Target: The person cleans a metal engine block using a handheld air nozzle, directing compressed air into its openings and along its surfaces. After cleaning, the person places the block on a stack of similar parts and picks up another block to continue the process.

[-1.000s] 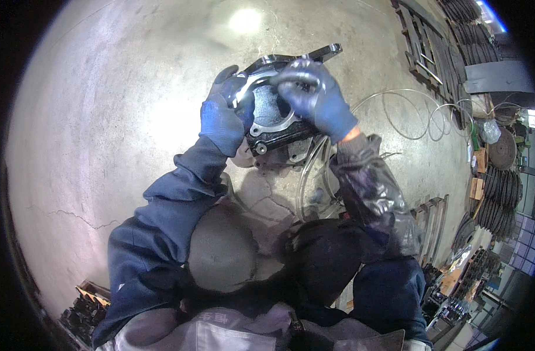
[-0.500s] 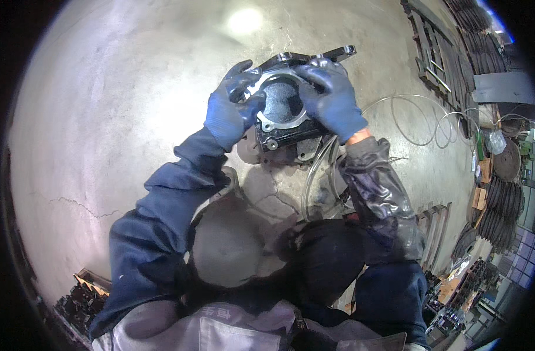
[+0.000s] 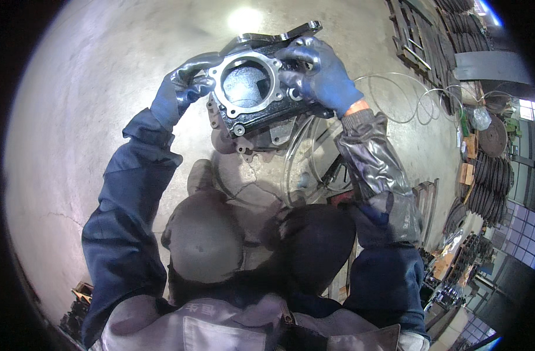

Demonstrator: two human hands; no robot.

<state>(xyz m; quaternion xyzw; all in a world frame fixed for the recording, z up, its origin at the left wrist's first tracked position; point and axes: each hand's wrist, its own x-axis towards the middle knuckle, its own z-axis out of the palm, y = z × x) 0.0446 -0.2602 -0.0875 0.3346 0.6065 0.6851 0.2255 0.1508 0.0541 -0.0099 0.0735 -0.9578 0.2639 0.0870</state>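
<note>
A black cast-metal housing (image 3: 261, 119) is held up in front of me, its round opening facing me. Around that opening runs a bare silver flange (image 3: 244, 110) with several bolt holes. My left hand (image 3: 184, 86), in a blue glove with a dark coated palm, pinches the flange's left edge. Gloved the same way, my right hand (image 3: 321, 73) is wrapped round the housing's right side, fingers close to the flange. Beneath the housing sits a darker casting (image 3: 285, 131), partly hidden by it.
Clear hose (image 3: 291, 169) lies coiled just below the castings, and a thin looped line (image 3: 422, 96) trails off right. At the right are a slatted pallet (image 3: 413, 41), stacks of dark parts (image 3: 491, 184) and wooden blocks (image 3: 467, 174). My knees (image 3: 206, 245) are close below.
The housing has shifted up and left in view, its opening showing more fully. My left hand has moved outward from over the ring to its left edge. The right hand keeps its hold.
</note>
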